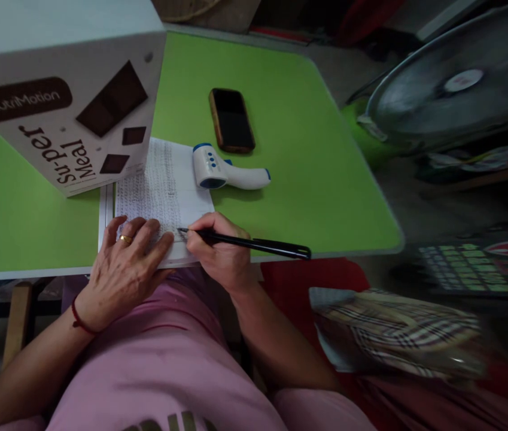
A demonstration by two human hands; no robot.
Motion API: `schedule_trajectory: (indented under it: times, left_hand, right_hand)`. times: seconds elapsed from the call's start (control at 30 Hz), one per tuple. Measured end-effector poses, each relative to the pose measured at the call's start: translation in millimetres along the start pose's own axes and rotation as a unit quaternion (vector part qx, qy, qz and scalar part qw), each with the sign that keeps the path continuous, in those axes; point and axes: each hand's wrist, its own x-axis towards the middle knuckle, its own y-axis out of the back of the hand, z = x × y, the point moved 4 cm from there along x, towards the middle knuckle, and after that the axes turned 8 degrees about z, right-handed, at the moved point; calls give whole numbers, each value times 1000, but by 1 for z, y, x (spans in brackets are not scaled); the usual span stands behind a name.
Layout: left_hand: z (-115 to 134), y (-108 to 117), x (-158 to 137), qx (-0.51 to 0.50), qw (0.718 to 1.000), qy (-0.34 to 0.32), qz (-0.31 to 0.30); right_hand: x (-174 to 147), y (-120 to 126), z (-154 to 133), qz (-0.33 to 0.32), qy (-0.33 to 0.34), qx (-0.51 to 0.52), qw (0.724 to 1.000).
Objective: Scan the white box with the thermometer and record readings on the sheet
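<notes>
My right hand (220, 254) grips a black pen (254, 244), its tip touching a sheet of paper (164, 191) covered in rows of handwriting. My left hand (123, 269), with a gold ring and a red wrist cord, lies flat on the lower left part of the sheet, fingers spread. The paper lies at the near edge of a green table (316, 167).
A white and blue forehead thermometer (222, 172) rests on the paper's far right corner, a dark phone (231, 120) beyond it. A large white NutriMotion box (65, 90) stands at the left. A fan (455, 84) and a plaid bag (397, 335) are at the right.
</notes>
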Motion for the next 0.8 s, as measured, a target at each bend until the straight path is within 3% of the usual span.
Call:
schedule_trajectory:
  times: [0.17, 0.43, 0.8]
  left_hand:
    - [0, -1, -1, 2, 1000, 0, -1]
    - [-1, -1, -1, 0, 1000, 0, 2]
    - [-1, 0, 1, -2, 1000, 0, -4]
  right_hand:
    - [2, 1, -1, -2, 12, -1, 1000]
    - [-3, 3, 4, 40, -45, 19, 998]
    - [-2, 1, 4, 21, -45, 13, 999]
